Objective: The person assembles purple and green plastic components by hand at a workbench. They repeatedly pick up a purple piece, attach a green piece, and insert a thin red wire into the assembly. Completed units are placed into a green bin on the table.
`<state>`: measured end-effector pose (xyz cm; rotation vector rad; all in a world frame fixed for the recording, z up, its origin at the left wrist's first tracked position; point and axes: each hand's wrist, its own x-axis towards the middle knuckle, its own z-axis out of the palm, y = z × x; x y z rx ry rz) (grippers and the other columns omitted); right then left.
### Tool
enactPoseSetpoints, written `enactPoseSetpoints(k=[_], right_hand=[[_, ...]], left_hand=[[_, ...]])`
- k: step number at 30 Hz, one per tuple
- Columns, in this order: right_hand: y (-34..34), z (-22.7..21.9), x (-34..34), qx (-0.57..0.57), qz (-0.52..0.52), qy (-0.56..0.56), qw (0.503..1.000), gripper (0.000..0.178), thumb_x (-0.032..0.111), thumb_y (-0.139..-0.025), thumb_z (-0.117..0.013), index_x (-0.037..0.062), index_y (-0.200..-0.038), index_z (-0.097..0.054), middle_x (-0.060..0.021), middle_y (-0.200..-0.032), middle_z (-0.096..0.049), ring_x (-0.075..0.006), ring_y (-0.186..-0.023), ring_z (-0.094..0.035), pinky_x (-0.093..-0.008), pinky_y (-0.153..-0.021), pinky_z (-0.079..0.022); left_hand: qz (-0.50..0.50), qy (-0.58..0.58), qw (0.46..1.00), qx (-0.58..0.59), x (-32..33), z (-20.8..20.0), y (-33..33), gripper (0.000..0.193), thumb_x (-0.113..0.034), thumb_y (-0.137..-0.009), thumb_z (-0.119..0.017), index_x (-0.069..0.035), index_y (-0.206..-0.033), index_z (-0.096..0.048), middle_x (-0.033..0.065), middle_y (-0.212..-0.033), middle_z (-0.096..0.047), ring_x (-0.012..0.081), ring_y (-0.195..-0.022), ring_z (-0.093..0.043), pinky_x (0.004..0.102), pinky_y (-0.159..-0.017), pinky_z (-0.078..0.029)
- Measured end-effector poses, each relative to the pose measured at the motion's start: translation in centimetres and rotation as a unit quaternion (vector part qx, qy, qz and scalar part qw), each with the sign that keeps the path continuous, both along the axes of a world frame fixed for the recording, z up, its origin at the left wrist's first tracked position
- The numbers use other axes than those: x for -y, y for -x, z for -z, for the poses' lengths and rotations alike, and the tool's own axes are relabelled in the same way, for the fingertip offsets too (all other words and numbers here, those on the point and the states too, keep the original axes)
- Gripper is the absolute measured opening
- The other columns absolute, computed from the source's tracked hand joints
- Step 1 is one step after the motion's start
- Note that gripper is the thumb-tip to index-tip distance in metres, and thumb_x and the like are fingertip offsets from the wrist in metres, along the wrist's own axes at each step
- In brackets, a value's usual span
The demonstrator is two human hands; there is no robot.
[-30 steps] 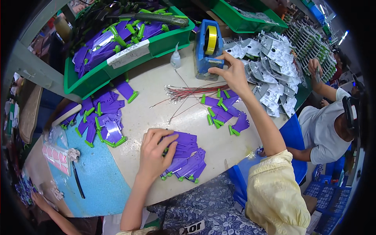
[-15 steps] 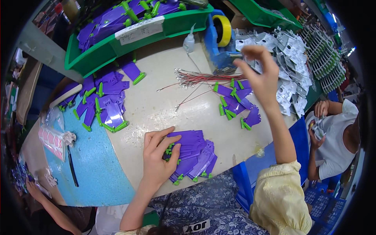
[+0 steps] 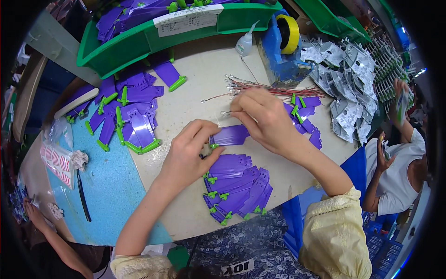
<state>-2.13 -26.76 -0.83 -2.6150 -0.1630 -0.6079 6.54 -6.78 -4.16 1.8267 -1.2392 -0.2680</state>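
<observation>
My left hand (image 3: 188, 149) pinches the green-tipped end of a flat purple plastic piece (image 3: 233, 135), which lies sideways above the table. Close over its far end, my right hand (image 3: 267, 122) has its fingers pressed together on a thin wire, whose small silvery end (image 3: 225, 113) sticks out to the left. Below my hands, several purple pieces with green ends lie in an overlapping fan (image 3: 239, 182). A bundle of red and dark wires (image 3: 248, 85) rests just beyond my right hand. Partly hidden by that hand is a smaller group of purple pieces (image 3: 306, 113).
A larger pile of purple pieces (image 3: 139, 125) is at left, below a full green bin (image 3: 125, 52). Farther back stand a dropper bottle (image 3: 244, 44) and a blue tape dispenser (image 3: 284, 69). Metal brackets (image 3: 350, 93) are heaped at right, near another person (image 3: 397, 162).
My left hand has moved up from the fan and now grips one purple piece. My right hand has come down and left from near the tape dispenser, now with a wire.
</observation>
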Motion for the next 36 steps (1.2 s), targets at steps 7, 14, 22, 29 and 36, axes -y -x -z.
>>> enactPoseSetpoints(k=[7, 14, 22, 29, 36], right_hand=[[0.3, -0.3, -2.5, -0.144, -0.005, -0.031, 0.989, 0.007, 0.007, -0.07, -0.069, 0.0026, -0.075, -0.068, -0.0123, -0.073, -0.059, -0.0332, -0.066, -0.062, -0.043, -0.058, -0.049], [-0.7, -0.1, -1.7, -0.19, -0.019, -0.148, 0.97, 0.005, 0.004, -0.069, -0.072, 0.0025, -0.074, -0.071, -0.0127, -0.07, -0.057, -0.0319, -0.064, -0.06, -0.0419, -0.059, -0.046], [-0.4, 0.0, -1.6, -0.238, 0.041, -0.243, 0.939, 0.01, 0.002, -0.073, -0.078, 0.003, -0.081, -0.072, -0.0011, -0.07, -0.047, -0.0096, -0.061, -0.041, -0.0269, -0.053, -0.031], [-1.6, -1.7, -0.7, -0.364, 0.018, -0.261, 0.894, 0.011, 0.004, -0.07, -0.075, -0.0017, -0.076, -0.067, -0.0135, -0.074, -0.06, -0.027, -0.071, -0.061, -0.0376, -0.063, -0.045], [-1.1, -0.1, -1.8, -0.26, 0.009, -0.247, 0.933, 0.007, -0.001, -0.076, -0.072, -0.0023, -0.083, -0.071, -0.0123, -0.072, -0.058, -0.0229, -0.063, -0.058, -0.0344, -0.057, -0.043]], left_hand=[[-0.029, 0.029, 0.998, -0.049, 0.9, 1.5, -0.2, 0.055, -0.006, -0.067, -0.086, -0.002, -0.114, -0.058, 0.0117, -0.097, -0.062, 0.0212, -0.08, -0.064, 0.0311, -0.07, -0.055], [-0.04, 0.052, 0.991, -0.115, 0.9, 1.7, -0.3, 0.056, -0.005, -0.067, -0.085, -0.002, -0.114, -0.056, 0.0128, -0.1, -0.061, 0.0246, -0.084, -0.065, 0.0339, -0.076, -0.056], [-0.054, 0.025, 0.994, -0.096, 1.2, 1.5, -0.6, 0.055, -0.004, -0.065, -0.087, -0.003, -0.113, -0.061, 0.0101, -0.106, -0.067, 0.0201, -0.088, -0.069, 0.0304, -0.077, -0.057], [-0.051, 0.042, 0.993, -0.099, 1.2, 1.6, -0.6, 0.054, -0.004, -0.064, -0.087, -0.002, -0.111, -0.062, 0.0113, -0.106, -0.067, 0.021, -0.087, -0.069, 0.031, -0.077, -0.058], [-0.061, 0.045, 0.991, -0.106, 1.3, 1.8, -0.5, 0.054, -0.007, -0.063, -0.089, 0.0, -0.109, -0.062, 0.0112, -0.101, -0.067, 0.0209, -0.086, -0.069, 0.0315, -0.076, -0.058]])
